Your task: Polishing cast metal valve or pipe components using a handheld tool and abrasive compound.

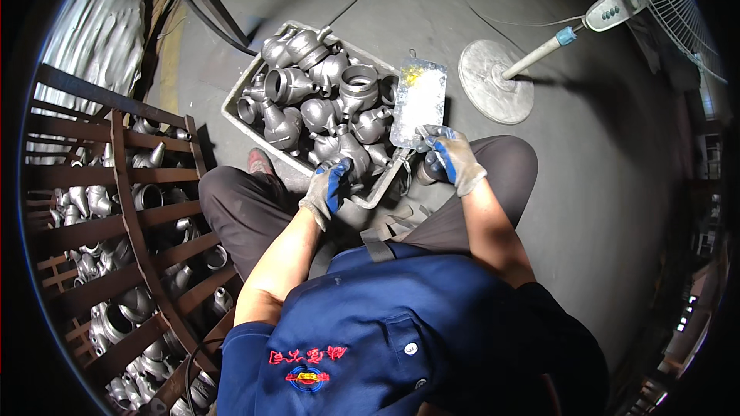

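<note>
My left hand [327,191], in a grey and blue work glove, is closed at the near edge of a grey plastic crate [248,77]. Its fingers are curled against a rounded grey metal casting [353,156]. My right hand [456,160], gloved the same way, is closed beside the lower end of a pale, worn rectangular plate [420,104] with a yellow smear. What its fingers hold is hard to make out. Partly beneath that hand sits a dark, rounded piece [432,169]. Several hollow castings with round openings and spouts fill the crate.
On the left, a rusty metal cage [123,177] holds many similar castings. A standing fan with a round base [496,81] is at the far right. A black cable [204,19] runs to the crate past a dark post. Silvery corrugated sheeting [89,46] hangs at the far left.
</note>
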A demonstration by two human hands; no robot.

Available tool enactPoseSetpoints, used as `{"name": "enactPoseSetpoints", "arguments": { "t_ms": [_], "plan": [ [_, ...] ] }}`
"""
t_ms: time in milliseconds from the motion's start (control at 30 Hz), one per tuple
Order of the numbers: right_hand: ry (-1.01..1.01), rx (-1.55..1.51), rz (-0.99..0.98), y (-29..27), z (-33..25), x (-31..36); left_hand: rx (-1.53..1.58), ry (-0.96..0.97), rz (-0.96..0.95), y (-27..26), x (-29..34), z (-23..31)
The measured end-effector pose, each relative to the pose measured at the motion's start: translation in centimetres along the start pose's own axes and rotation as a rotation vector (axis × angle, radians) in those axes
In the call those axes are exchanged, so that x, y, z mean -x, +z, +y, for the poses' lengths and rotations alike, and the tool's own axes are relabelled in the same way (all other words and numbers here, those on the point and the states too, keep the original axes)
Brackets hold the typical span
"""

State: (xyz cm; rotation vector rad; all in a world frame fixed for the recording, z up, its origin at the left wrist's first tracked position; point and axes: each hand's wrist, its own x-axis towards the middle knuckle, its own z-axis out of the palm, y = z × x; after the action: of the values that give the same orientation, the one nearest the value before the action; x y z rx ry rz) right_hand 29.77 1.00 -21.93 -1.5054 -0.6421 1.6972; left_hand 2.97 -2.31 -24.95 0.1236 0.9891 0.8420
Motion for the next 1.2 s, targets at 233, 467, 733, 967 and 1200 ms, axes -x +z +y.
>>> {"name": "enactPoseSetpoints", "arguments": {
  "t_ms": [233, 467, 733, 967, 1200],
  "plan": [
    [-0.052, -0.256, -0.499, 2.5, -1.0, 3.3, -0.125, 0.219, -0.147, -3.1, 0.6, -0.3],
    [-0.170, -0.090, -0.454, 6.7, -1.9, 5.7, 0.152, 0.269, -0.206, 2.4, 9.8, 4.3],
    [0.179, -0.487, -0.631, 8.8, 1.2, 5.4, -0.259, 0.390, -0.128, 2.8, 13.8, 5.3],
    [0.133, -0.472, -0.671, 10.3, -1.3, 5.9, -0.488, 0.297, -0.081, 2.0, 13.6, 5.2],
    [-0.111, -0.274, -0.660, 10.6, -3.8, 6.4, -0.386, 0.408, -0.180, 2.9, 13.9, 4.0]
  ]
}}
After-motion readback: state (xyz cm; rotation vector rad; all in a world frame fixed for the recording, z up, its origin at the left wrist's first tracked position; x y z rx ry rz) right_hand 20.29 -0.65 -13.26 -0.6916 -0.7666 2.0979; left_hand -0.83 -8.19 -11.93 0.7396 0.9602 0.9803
